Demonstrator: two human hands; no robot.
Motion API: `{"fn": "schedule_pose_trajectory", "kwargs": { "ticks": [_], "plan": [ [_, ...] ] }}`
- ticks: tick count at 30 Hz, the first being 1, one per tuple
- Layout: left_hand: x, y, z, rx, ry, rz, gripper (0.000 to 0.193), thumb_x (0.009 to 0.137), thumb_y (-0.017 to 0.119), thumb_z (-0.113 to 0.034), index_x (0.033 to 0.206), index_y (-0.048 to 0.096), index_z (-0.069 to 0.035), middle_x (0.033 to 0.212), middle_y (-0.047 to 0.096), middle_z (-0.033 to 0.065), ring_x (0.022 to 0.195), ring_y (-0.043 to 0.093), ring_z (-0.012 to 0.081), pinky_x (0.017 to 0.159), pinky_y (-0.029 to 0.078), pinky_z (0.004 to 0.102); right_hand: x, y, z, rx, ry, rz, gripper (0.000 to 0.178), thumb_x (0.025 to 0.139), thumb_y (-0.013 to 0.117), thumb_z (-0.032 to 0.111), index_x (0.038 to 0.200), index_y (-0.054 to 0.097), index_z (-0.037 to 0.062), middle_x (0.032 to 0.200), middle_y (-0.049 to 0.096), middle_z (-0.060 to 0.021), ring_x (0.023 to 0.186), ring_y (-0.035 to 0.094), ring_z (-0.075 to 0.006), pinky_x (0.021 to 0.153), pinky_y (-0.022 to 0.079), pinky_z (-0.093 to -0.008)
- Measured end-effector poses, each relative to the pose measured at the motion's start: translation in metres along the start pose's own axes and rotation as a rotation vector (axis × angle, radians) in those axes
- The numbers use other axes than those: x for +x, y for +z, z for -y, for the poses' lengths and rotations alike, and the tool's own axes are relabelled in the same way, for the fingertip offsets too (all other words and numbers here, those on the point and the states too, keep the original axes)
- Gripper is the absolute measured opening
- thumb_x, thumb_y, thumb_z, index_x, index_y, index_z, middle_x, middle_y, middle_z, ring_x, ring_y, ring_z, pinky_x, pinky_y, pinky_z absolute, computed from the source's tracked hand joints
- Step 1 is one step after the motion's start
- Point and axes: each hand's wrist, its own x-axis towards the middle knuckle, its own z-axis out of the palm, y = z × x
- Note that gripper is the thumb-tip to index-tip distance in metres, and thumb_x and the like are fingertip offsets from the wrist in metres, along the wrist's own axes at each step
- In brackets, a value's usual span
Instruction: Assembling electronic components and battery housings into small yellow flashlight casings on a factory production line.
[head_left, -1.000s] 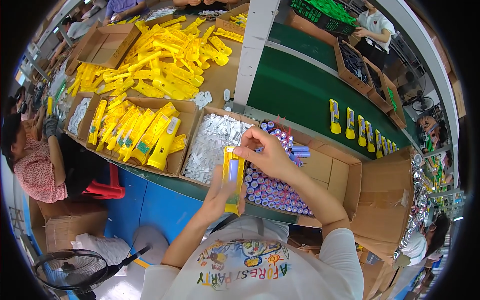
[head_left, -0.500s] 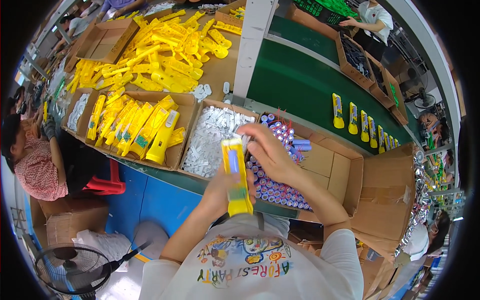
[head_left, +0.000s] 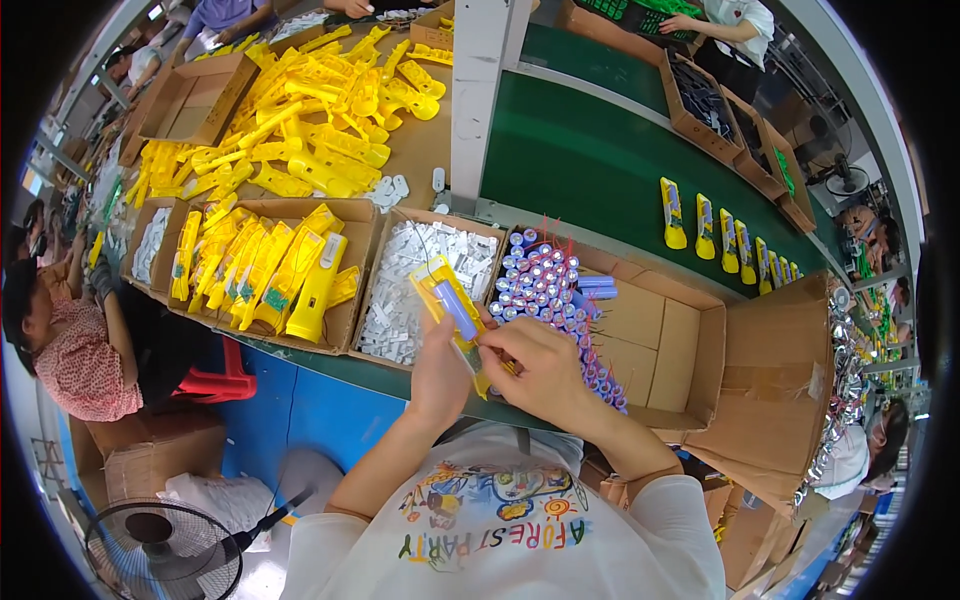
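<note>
Yellow casing (head_left: 432,272), clamped in the fingers of my left hand (head_left: 440,372), partly blocks my view of white pieces (head_left: 392,305); bunched fingertips of my right hand (head_left: 543,368) touch its lower end. Batteries (head_left: 538,288) crowd the right, boxed flashlights (head_left: 316,305) the left.

Held casing (head_left: 431,270): yellow
Held cell (head_left: 457,308): violet-blue
Small parts (head_left: 395,310): white
Belt (head_left: 570,165): dark green
Floor (head_left: 325,410): bright blue
Stool (head_left: 228,378): red
Wearer's shirt (head_left: 490,578): white — multicoloured print
Co-worker's top (head_left: 88,372): pinkish-red — speckled
</note>
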Motion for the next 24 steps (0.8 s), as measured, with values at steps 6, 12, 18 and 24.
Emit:
{"fn": "schedule_pose_trajectory", "kwargs": {
  "ticks": [6, 12, 18, 24],
  "plan": [
    [0.004, 0.014, 0.003, 0.233, 0.156, -0.045, 0.047, 0.091, 0.045, -0.013, 0.135, 0.028, -0.009, 0.109, 0.052, 0.0105, 0.099, 0.052, 0.0182, 0.09, 0.043, 0.0332, 0.002, -0.002, 0.005, 0.194, 0.225, 0.019, 0.01, 0.077, 0.07, 0.001, 0.086, 0.066, 0.0, 0.072, 0.061, -0.0052, 0.057, 0.059, -0.0088, 0.048, 0.046, -0.0225],
    [0.011, 0.004, 0.007, 0.222, 0.038, -0.033, 0.046, 0.102, 0.041, -0.019, 0.144, 0.023, -0.015, 0.116, 0.053, 0.0111, 0.105, 0.052, 0.018, 0.095, 0.042, 0.0344, 0.003, -0.01, -0.01, 0.393, 0.365, 0.154, 0.011, 0.076, 0.07, 0.001, 0.086, 0.066, 0.0001, 0.075, 0.059, -0.0021, 0.059, 0.054, -0.0037, 0.049, 0.043, -0.0187],
    [0.012, 0.018, 0.008, 0.164, 0.021, -0.097, 0.041, 0.102, 0.042, -0.024, 0.139, 0.029, -0.013, 0.111, 0.054, 0.0103, 0.099, 0.055, 0.0181, 0.089, 0.045, 0.0334, -0.002, -0.009, -0.017, 0.403, 0.335, 0.107, 0.01, 0.073, 0.069, -0.002, 0.082, 0.065, 0.0008, 0.074, 0.058, -0.0006, 0.06, 0.053, -0.0024, 0.048, 0.042, -0.0185],
    [0.013, 0.019, 0.009, 0.077, 0.082, -0.035, 0.039, 0.101, 0.042, -0.028, 0.136, 0.032, -0.011, 0.107, 0.054, 0.0102, 0.095, 0.055, 0.017, 0.086, 0.047, 0.0331, -0.008, -0.002, -0.021, 0.326, 0.129, -0.066, 0.013, 0.068, 0.07, -0.003, 0.078, 0.063, 0.0022, 0.071, 0.056, -0.0026, 0.054, 0.052, -0.0058, 0.047, 0.041, -0.02]
  ]
}}
